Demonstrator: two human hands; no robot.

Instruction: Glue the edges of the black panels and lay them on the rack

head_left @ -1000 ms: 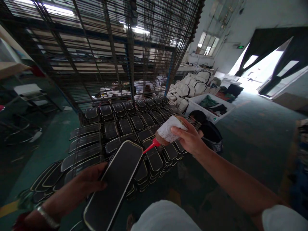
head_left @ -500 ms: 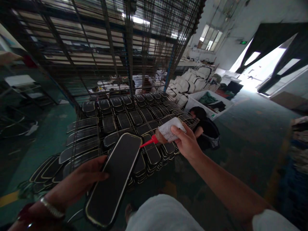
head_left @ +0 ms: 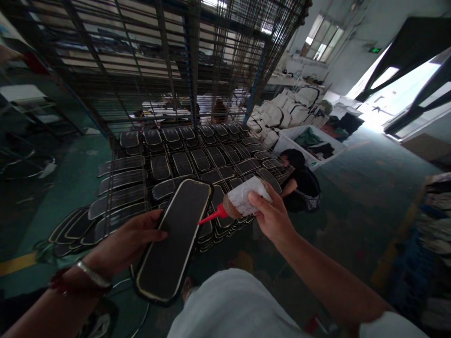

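Observation:
My left hand (head_left: 136, 239) grips the left edge of a long dark panel (head_left: 172, 244) with rounded corners and a pale line running just inside its rim. The panel is tilted in front of me. In my right hand (head_left: 273, 213) is a glue bottle (head_left: 243, 197) with a whitish wrapped body, brown stuff near its neck and a red pointed nozzle. The nozzle's tip is at the panel's right edge, on or very near the pale line. Behind them, many similar dark panels (head_left: 183, 163) lie in rows on a wire rack.
The tall wire rack (head_left: 162, 61) rises in front. A person in black (head_left: 303, 185) crouches at its right end, beside a white bin (head_left: 317, 162) of cloth. White padded pieces (head_left: 285, 110) are heaped behind. Piled goods (head_left: 439, 225) stand at far right.
The nozzle tip has moved from the panel's upper right corner down along its right edge. My view has shifted slightly, and the panel sits a little higher in it.

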